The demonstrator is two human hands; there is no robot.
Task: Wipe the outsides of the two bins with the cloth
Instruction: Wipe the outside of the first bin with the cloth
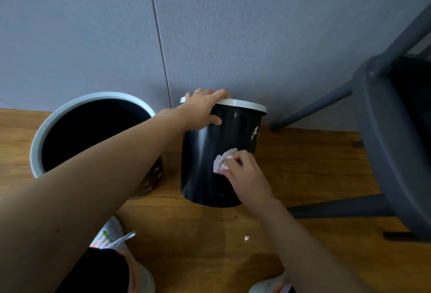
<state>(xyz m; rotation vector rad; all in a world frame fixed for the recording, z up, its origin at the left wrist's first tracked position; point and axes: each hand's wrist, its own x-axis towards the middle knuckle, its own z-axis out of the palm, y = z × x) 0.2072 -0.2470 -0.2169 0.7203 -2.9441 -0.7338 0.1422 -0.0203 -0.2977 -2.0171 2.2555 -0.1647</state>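
A black bin [203, 166] with a white rim stands on the wooden floor against the grey wall. My left hand [203, 109] grips its rim from above, thumb on the outer wall. My right hand [243, 172] presses a crumpled white cloth [221, 160] against the bin's front side, about halfway down. To the left stands a second bin [37, 143] with a pale blue rim and a dark inside; my left forearm hides part of it.
A dark grey chair [382, 143] stands close on the right, its legs reaching toward the black bin. The grey wall [256, 36] is right behind both bins. My shoes [116, 239] are at the bottom edge. A small white scrap [246, 238] lies on the floor.
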